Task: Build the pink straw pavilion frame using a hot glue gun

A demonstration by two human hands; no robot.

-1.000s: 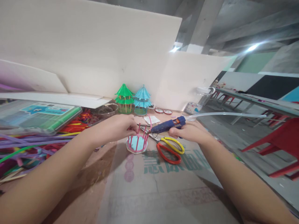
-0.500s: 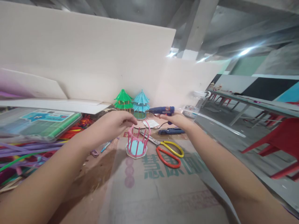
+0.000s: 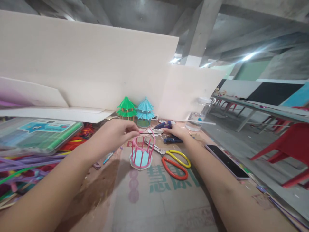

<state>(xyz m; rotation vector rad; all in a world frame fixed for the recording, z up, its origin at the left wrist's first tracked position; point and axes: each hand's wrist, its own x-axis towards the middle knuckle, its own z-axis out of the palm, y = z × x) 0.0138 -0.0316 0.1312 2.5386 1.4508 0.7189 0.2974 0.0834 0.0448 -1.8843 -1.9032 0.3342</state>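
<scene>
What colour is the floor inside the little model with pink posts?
Light blue; the floor shows best in the head view.

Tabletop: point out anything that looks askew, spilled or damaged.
The pink strip looks askew: part of it arches up above the pink posts instead of sitting snugly against them. No spill or damage shows clearly.

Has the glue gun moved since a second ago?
Yes; judged against the scissors, the glue gun has moved farther back, away from the pink frame.
</scene>
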